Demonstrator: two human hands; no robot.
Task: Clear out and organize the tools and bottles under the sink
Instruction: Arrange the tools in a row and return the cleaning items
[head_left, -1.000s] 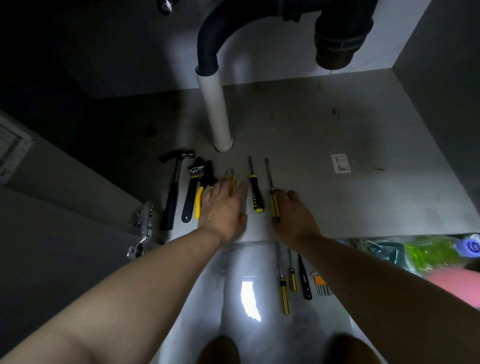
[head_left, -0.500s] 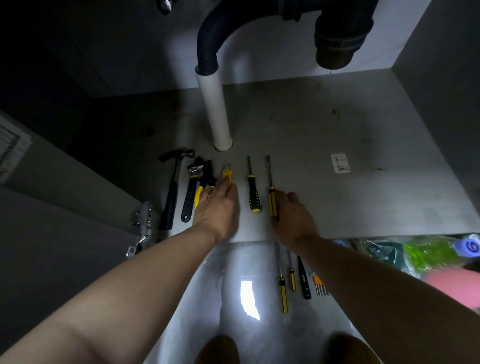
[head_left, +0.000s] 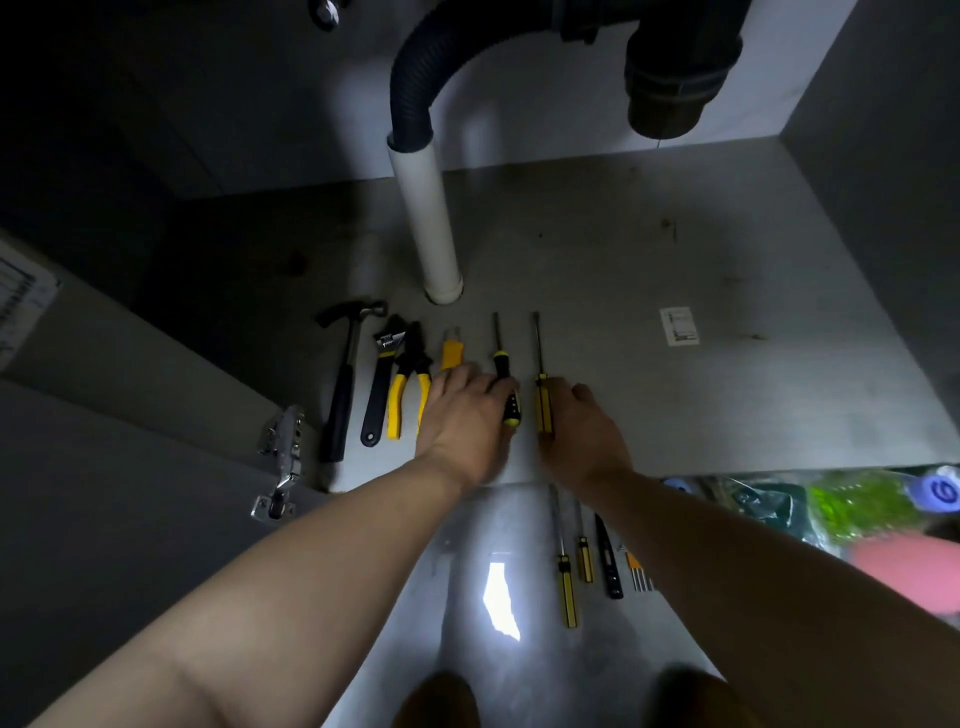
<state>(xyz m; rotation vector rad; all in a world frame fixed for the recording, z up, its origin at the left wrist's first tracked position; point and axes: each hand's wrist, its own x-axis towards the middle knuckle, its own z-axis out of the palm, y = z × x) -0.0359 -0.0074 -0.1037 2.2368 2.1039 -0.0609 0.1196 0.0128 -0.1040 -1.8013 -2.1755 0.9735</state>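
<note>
- Placed in a row on the cabinet floor (head_left: 675, 270): hammer (head_left: 343, 384), adjustable wrench (head_left: 378, 384), pliers (head_left: 408, 379), a yellow tool (head_left: 451, 353), black-and-yellow screwdriver (head_left: 501, 364), yellow-handled screwdriver (head_left: 543, 405).
- Left hand (head_left: 462, 415): fingers lay flat across the black-and-yellow screwdriver's handle.
- Right hand (head_left: 582, 431): it touched the yellow-handled screwdriver's handle; whether the fingers gripped it could not be told.
- Apparently outstanding: small screwdrivers (head_left: 565, 587) and hex keys (head_left: 639, 574) on the room floor, and bottles (head_left: 867, 506) at right.

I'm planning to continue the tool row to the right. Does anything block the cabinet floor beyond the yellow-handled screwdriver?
Nothing visible does, apart from the right hand resting just right of the yellow-handled screwdriver. The cabinet floor beyond holds only a small white label, flat and farther back.
</note>
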